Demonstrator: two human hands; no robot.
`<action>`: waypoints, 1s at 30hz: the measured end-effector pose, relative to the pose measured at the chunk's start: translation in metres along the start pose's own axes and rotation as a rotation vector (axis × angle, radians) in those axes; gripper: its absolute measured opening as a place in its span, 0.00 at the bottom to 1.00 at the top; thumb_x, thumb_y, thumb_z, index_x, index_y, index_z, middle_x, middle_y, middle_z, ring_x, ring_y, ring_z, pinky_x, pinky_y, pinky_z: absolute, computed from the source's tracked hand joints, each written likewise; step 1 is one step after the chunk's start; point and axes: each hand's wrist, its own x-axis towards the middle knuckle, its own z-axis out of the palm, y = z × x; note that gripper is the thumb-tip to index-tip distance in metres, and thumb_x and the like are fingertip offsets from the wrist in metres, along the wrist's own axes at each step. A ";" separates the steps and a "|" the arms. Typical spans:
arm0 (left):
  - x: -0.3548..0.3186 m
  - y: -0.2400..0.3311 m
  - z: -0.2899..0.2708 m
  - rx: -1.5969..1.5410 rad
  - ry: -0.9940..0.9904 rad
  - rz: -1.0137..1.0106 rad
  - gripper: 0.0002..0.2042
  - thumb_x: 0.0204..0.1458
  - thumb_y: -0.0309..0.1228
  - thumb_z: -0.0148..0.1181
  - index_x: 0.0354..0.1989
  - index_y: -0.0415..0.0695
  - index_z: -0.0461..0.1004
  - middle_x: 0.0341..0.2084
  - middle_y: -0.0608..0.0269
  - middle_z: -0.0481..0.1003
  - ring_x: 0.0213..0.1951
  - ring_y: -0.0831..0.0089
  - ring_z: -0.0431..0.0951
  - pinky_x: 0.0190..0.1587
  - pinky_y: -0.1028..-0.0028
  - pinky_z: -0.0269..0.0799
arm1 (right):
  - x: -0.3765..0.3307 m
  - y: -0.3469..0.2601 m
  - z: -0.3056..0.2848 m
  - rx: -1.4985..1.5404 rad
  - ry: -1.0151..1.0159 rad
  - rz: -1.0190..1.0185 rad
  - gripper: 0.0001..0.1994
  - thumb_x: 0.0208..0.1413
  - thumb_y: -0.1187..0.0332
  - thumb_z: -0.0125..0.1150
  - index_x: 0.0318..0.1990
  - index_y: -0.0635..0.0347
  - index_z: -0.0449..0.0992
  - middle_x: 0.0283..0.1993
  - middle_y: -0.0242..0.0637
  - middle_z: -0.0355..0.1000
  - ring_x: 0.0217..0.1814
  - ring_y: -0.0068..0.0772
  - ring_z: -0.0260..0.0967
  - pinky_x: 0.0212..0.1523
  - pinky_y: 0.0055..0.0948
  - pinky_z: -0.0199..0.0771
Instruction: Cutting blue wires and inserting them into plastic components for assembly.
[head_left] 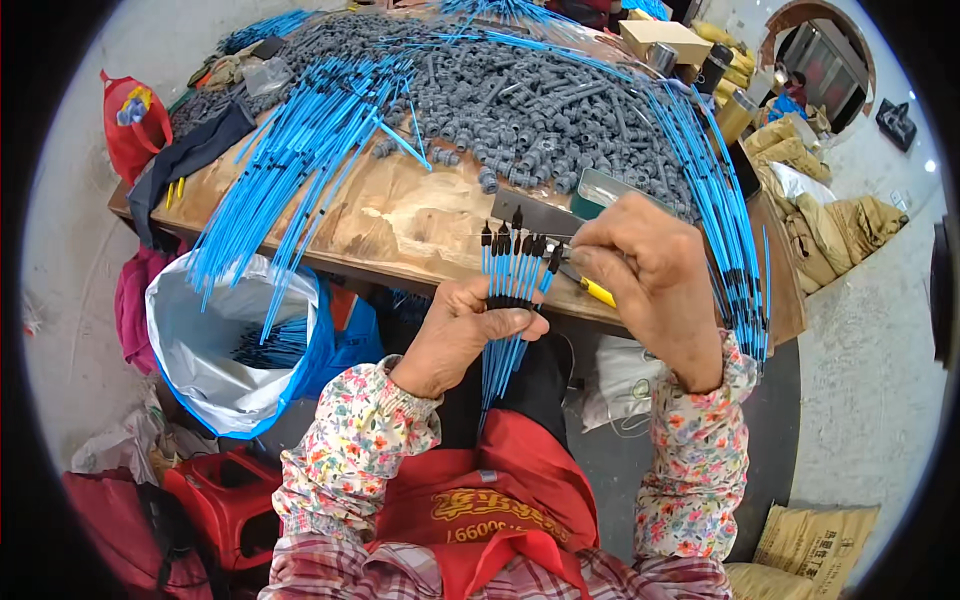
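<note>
the left hand (470,325), at mid-frame, has its grip closed round slim blue rods (508,274), fanned, apparently so their black tips (504,238) separate. the right hand (650,275) curls beside them; whether its grip pinches anything, i cannot tell. at upper left, a larger bundle (290,165) overhangs the counter (400,218), perhaps for easy reach.

blue rods (516,270) | black tips (503,240) uppermost | slightly fanned | in left hand (468,322)

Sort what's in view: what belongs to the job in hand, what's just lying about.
In the job:
black-tipped blue rods in the left hand
right hand near their tips
likely the loose blue rods on the tabletop

Lying about, it seems:
red stool
tan sacks
cardboard box
</note>
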 end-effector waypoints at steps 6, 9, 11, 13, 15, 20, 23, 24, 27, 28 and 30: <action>0.001 -0.003 0.002 0.005 -0.020 -0.012 0.08 0.50 0.21 0.57 0.39 0.37 0.75 0.30 0.59 0.78 0.34 0.72 0.79 0.40 0.76 0.74 | 0.001 0.002 0.006 -0.019 0.173 -0.024 0.06 0.42 0.76 0.61 0.31 0.61 0.74 0.25 0.41 0.67 0.28 0.43 0.67 0.28 0.34 0.66; 0.001 -0.003 0.002 0.014 -0.063 -0.009 0.09 0.51 0.21 0.57 0.42 0.36 0.74 0.32 0.60 0.77 0.35 0.73 0.79 0.41 0.76 0.76 | 0.000 0.007 0.003 -0.073 0.111 -0.150 0.06 0.42 0.76 0.61 0.30 0.60 0.74 0.25 0.40 0.66 0.28 0.44 0.66 0.27 0.35 0.64; 0.001 -0.003 0.004 0.009 -0.062 -0.012 0.09 0.51 0.21 0.57 0.41 0.36 0.74 0.32 0.61 0.77 0.35 0.73 0.79 0.42 0.76 0.76 | -0.004 0.003 0.002 -0.062 0.073 -0.058 0.04 0.42 0.78 0.60 0.28 0.64 0.73 0.25 0.39 0.67 0.27 0.39 0.66 0.28 0.31 0.65; 0.002 -0.004 0.007 0.007 -0.060 -0.017 0.09 0.51 0.21 0.57 0.41 0.36 0.74 0.32 0.61 0.77 0.35 0.73 0.79 0.42 0.76 0.76 | -0.005 0.000 0.004 -0.054 0.054 -0.010 0.03 0.43 0.79 0.59 0.27 0.66 0.72 0.25 0.39 0.68 0.27 0.36 0.66 0.29 0.29 0.66; 0.004 -0.007 0.011 -0.028 -0.065 -0.012 0.09 0.49 0.22 0.59 0.39 0.38 0.74 0.29 0.61 0.77 0.34 0.73 0.79 0.40 0.75 0.74 | -0.003 -0.005 0.010 -0.085 0.082 -0.027 0.03 0.43 0.80 0.59 0.26 0.66 0.72 0.25 0.39 0.68 0.27 0.36 0.66 0.28 0.29 0.66; 0.006 -0.002 0.011 0.008 -0.067 -0.036 0.09 0.48 0.24 0.62 0.38 0.39 0.74 0.28 0.62 0.77 0.32 0.72 0.79 0.39 0.75 0.73 | -0.003 0.004 0.008 0.004 0.105 0.023 0.01 0.44 0.80 0.58 0.26 0.66 0.73 0.24 0.37 0.67 0.27 0.33 0.67 0.27 0.28 0.64; 0.006 -0.004 0.001 -0.005 -0.106 -0.011 0.08 0.50 0.23 0.60 0.39 0.39 0.75 0.29 0.62 0.77 0.33 0.73 0.79 0.37 0.76 0.74 | -0.004 0.006 0.013 0.143 0.099 0.077 0.03 0.46 0.78 0.59 0.30 0.65 0.74 0.25 0.34 0.67 0.27 0.29 0.67 0.27 0.26 0.64; 0.007 -0.004 -0.002 -0.013 -0.123 0.005 0.08 0.50 0.23 0.59 0.39 0.38 0.75 0.29 0.62 0.77 0.33 0.73 0.80 0.36 0.77 0.75 | -0.004 0.007 0.014 0.214 0.094 0.098 0.05 0.47 0.77 0.60 0.33 0.65 0.75 0.26 0.32 0.68 0.27 0.26 0.67 0.27 0.25 0.64; 0.005 -0.004 -0.009 -0.060 -0.082 -0.006 0.08 0.50 0.23 0.59 0.39 0.38 0.75 0.28 0.60 0.77 0.33 0.72 0.80 0.36 0.76 0.75 | -0.008 0.000 0.013 0.368 0.113 0.269 0.14 0.45 0.72 0.63 0.41 0.65 0.72 0.33 0.39 0.69 0.31 0.34 0.69 0.31 0.29 0.68; 0.004 -0.004 -0.011 -0.084 -0.056 -0.007 0.08 0.50 0.23 0.59 0.39 0.38 0.75 0.28 0.60 0.77 0.33 0.72 0.80 0.37 0.75 0.75 | -0.010 -0.002 0.014 0.448 0.119 0.349 0.18 0.45 0.70 0.65 0.45 0.64 0.71 0.37 0.43 0.70 0.33 0.38 0.71 0.33 0.31 0.70; 0.004 -0.005 -0.015 -0.075 -0.055 0.003 0.08 0.50 0.23 0.59 0.39 0.38 0.75 0.28 0.59 0.78 0.33 0.72 0.80 0.37 0.75 0.75 | -0.021 0.007 0.025 0.445 0.082 0.302 0.22 0.46 0.66 0.65 0.49 0.64 0.69 0.41 0.40 0.68 0.38 0.34 0.69 0.36 0.29 0.68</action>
